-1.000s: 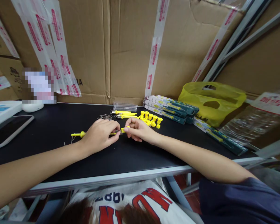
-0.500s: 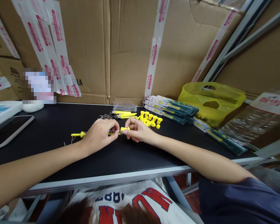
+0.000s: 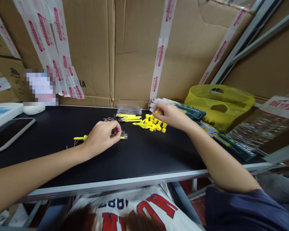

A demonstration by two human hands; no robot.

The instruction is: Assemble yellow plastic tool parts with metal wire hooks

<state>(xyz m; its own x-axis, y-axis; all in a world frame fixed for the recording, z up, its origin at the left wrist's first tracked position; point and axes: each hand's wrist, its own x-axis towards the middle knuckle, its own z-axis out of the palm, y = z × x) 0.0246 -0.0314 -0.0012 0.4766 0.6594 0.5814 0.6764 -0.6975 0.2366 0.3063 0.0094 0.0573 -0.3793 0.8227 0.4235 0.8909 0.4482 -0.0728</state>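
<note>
My left hand [image 3: 102, 136] is closed around a tubular spring scale [image 3: 124, 137] lying across the black table. Its clear tube end with a yellow strip sticks out to the right of my fingers, and its yellow rod end with a thin wire hook shows to the left. A small coil shows just beyond my fingertips. Over the pile of yellow caps [image 3: 158, 127], my right hand [image 3: 170, 115] has its fingers pinched together, with a bit of yellow, seemingly a cap, between them. The hand partly hides the pile.
Behind lie yellow rods with springs [image 3: 128, 120], clear tubes [image 3: 129, 110] and wire hooks [image 3: 109, 119]. Printed boxes [image 3: 195, 112], a yellow plastic bag [image 3: 219, 102] and a large bottle [image 3: 267, 118] stand right. A phone [image 3: 11, 134] lies left; cardboard boxes [image 3: 135, 54] wall the back.
My right hand has moved from the tube's right end, where it held a yellow cap, up and right to the cap pile. The tube end now shows bare. My left hand has barely moved.
</note>
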